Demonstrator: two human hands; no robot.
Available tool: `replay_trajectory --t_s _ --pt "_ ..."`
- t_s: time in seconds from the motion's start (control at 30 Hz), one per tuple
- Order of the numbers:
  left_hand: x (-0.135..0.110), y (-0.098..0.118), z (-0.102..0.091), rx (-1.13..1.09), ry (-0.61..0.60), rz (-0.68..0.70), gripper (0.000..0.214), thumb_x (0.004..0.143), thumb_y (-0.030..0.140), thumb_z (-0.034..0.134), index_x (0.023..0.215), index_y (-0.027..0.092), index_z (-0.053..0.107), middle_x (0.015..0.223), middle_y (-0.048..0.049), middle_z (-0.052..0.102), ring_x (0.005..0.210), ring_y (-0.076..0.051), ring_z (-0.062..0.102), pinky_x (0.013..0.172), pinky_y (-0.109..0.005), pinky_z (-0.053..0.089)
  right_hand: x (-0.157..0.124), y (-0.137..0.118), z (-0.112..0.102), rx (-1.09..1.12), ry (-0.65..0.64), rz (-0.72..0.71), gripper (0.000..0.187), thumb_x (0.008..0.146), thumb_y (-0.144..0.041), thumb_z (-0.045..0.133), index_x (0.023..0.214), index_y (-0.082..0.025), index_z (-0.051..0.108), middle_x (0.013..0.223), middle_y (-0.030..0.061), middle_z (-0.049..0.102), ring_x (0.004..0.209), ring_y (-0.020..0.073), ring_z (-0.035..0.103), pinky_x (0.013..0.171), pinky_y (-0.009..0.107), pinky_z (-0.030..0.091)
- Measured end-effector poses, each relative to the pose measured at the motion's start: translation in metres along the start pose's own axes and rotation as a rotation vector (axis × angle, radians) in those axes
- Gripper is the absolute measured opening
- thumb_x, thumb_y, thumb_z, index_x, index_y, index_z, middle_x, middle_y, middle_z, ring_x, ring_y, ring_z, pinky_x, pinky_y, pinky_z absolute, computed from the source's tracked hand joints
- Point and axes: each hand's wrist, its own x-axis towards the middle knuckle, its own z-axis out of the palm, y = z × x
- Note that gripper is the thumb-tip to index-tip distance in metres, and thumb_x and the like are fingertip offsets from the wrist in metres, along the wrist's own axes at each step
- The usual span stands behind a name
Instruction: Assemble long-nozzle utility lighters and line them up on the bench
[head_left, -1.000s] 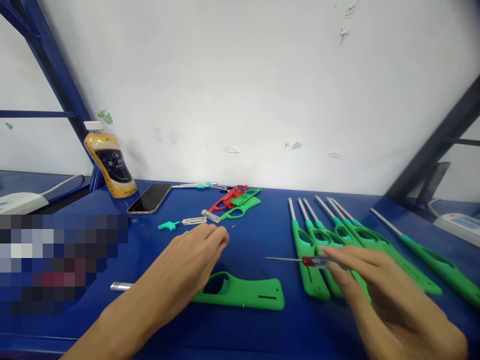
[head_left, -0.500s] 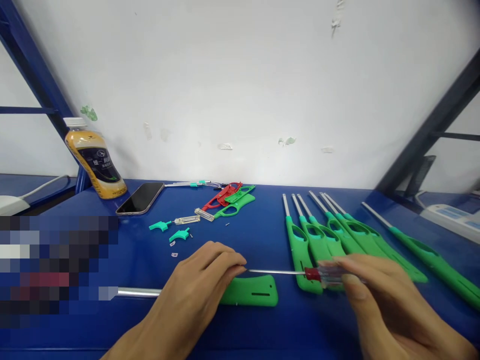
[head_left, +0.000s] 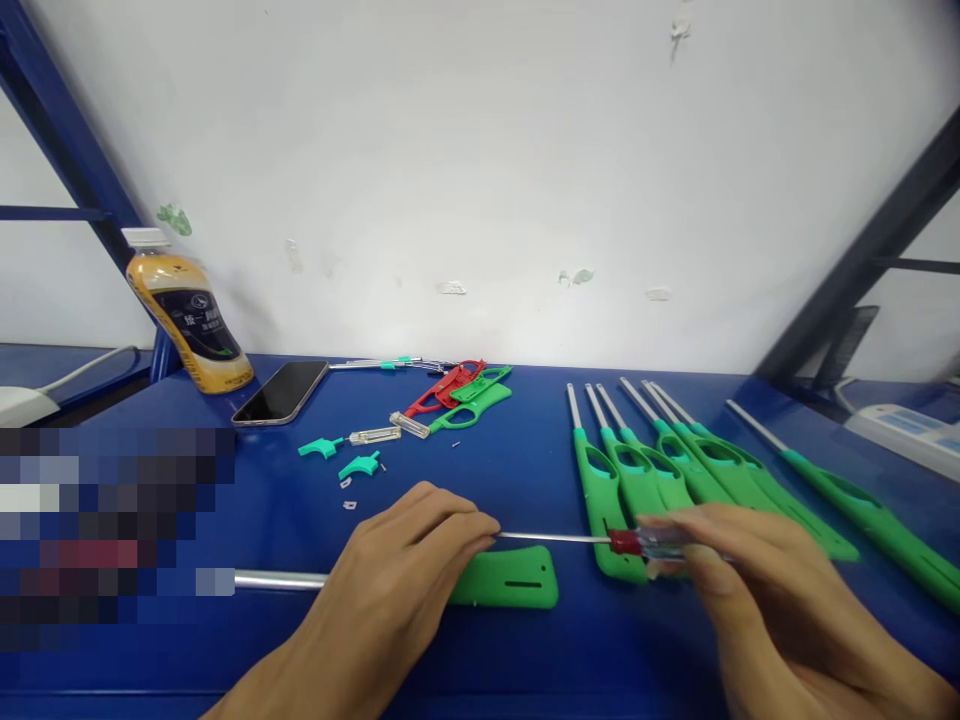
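A green long-nosed lighter lies on the blue table in front of me, its metal tube pointing left. My left hand rests on the lighter's body with fingers curled, pinched near the tip of a screwdriver. My right hand grips that small screwdriver by its red and clear handle. The thin blade points left and meets the left fingertips above the green body.
Several finished green lighters lie in a row at the right. Red and green shell halves, teal triggers and small clear parts lie mid-table. A phone and an orange bottle stand at the back left. Blue frame posts flank the table.
My left hand came back from the loose parts onto the green lighter. The screwdriver's tip moved left until it met the left fingers. Since half a second ago little has moved.
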Motion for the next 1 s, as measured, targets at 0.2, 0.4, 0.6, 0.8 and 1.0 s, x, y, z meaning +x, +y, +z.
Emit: replay_trajectory --t_s 0.2,0.4,0.6,0.8,1.0 --pt "-0.001 -0.001 0.002 0.001 -0.016 0.007 0.019 0.118 0.013 0.052 0.118 0.02 0.07 0.101 -0.0014 0.077 0.088 -0.014 0.071 0.081 -0.024 0.057 0.0 -0.001 -0.001 -0.012 -0.018 -0.013 0.018 0.103 -0.017 0.074 0.108 -0.031 0.083 0.102 0.0006 0.079 0.09 0.0194 0.079 0.068 0.028 0.063" --pt "-0.003 -0.002 0.003 0.017 -0.03 0.024 0.02 0.116 0.009 0.053 0.122 0.019 0.07 0.102 -0.0019 0.078 0.088 -0.016 0.071 0.082 -0.026 0.058 0.0 0.002 -0.002 0.001 -0.022 -0.041 0.018 0.102 -0.017 0.075 0.11 -0.031 0.083 0.103 0.0026 0.08 0.092 0.0223 0.079 0.069 0.031 0.064" --pt "-0.006 -0.001 0.004 0.038 -0.045 0.022 0.034 0.114 0.006 0.053 0.145 0.016 0.064 0.1 -0.0024 0.078 0.086 -0.018 0.069 0.08 -0.029 0.057 -0.001 0.0 -0.002 -0.001 -0.032 -0.016 0.014 0.101 -0.021 0.077 0.107 -0.031 0.084 0.1 0.0007 0.082 0.087 0.0215 0.081 0.07 0.03 0.065" --pt "-0.01 0.002 0.006 0.037 -0.047 0.008 0.044 0.113 0.005 0.053 0.155 0.018 0.059 0.092 -0.0008 0.076 0.076 -0.017 0.065 0.072 -0.028 0.056 -0.006 0.002 0.002 0.102 0.083 0.058 0.022 0.096 -0.019 0.084 0.114 -0.031 0.083 0.106 -0.0011 0.087 0.076 0.0186 0.082 0.073 0.029 0.071" --pt "-0.007 0.016 0.021 0.016 -0.05 0.027 0.054 0.105 -0.002 0.054 0.156 0.015 0.058 0.094 -0.0022 0.078 0.075 -0.019 0.064 0.068 -0.029 0.058 0.008 0.014 -0.02 0.04 -0.15 -0.088 0.021 0.099 -0.028 0.083 0.118 -0.035 0.084 0.117 0.0011 0.088 0.093 0.0256 0.088 0.071 0.029 0.073"
